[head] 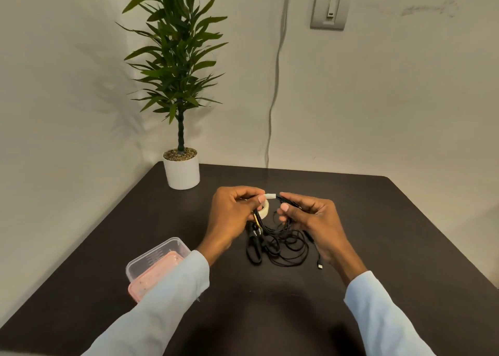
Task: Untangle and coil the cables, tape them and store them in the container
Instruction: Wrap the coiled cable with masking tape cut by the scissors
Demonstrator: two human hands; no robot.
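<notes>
Both hands hold a bundle of black cables (280, 243) above the dark table (378, 234). My left hand (232, 215) pinches the bundle at a strip of white tape (270, 195) wrapped around it, and a white tape roll (264, 211) sits against this hand's fingers. My right hand (307, 215) pinches the same bundle just right of the tape strip. Loose loops hang down onto the table, and one plug end (320, 266) lies near my right wrist. The clear container (155, 258) with a pink lid under it stands at the left, partly hidden by my left sleeve.
A potted plant (181, 170) in a white pot stands at the table's far left corner against the wall. A grey cord (275, 85) runs down the wall behind the table. A wall switch (330, 8) is mounted upper right.
</notes>
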